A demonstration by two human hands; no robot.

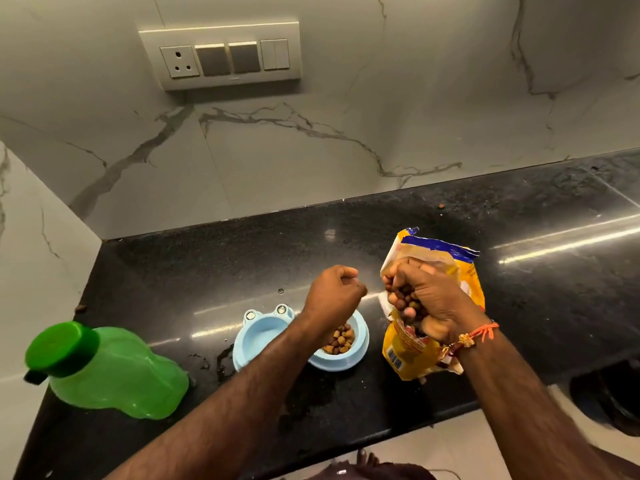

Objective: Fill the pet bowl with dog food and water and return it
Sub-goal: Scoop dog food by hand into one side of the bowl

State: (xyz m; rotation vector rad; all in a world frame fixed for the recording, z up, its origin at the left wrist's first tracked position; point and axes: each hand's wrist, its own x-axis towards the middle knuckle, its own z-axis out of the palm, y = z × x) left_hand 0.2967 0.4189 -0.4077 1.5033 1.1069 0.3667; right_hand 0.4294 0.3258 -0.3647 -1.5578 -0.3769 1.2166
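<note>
Bowl [258,336] sits on the counter [207,265], kibble [341,339] in one side (right hand [420,299] clutching a fistful beside the bag [446,258]); left hand [334,296] clenched, empty.

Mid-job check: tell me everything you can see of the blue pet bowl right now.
The pet bowl is a light blue, plastic-looking double dish with two small frog-like eye bumps on its far rim. It sits upright on the black counter, between the green bottle and the yellow food bag. Its right compartment holds brown kibble; the left shows none. The left forearm crosses over it, hiding the middle. Small wet patches lie by its left edge.
</note>
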